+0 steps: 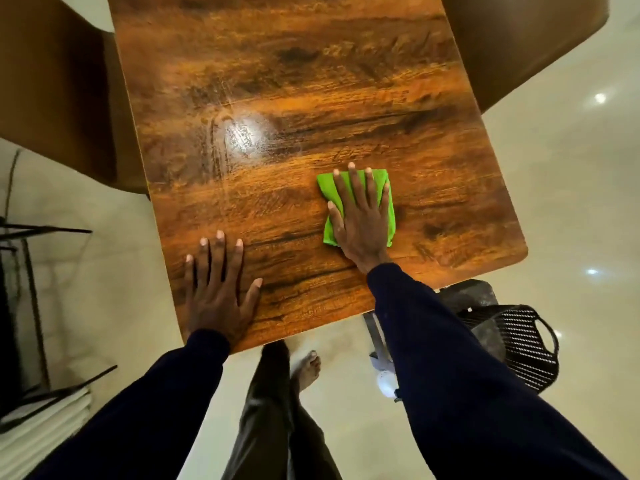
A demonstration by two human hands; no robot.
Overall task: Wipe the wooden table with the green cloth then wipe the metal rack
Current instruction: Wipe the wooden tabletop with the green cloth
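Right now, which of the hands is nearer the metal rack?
Left. The left hand lies flat at the wooden table's near-left edge, toward the metal rack; the right hand presses the green cloth farther right.

One wooden surface [311, 81] filled the middle of the frame, and on it, right of centre, just one green cloth [325, 187]. Two grips were in shot: the left grip [218, 299] lower centre, the right grip [362, 220] beside it. Two brown chairs [59, 81], one upper left, one upper right. One metal rack [48, 231] far left, one black basket [526, 344] lower right, one bare foot [306, 370] at the bottom.
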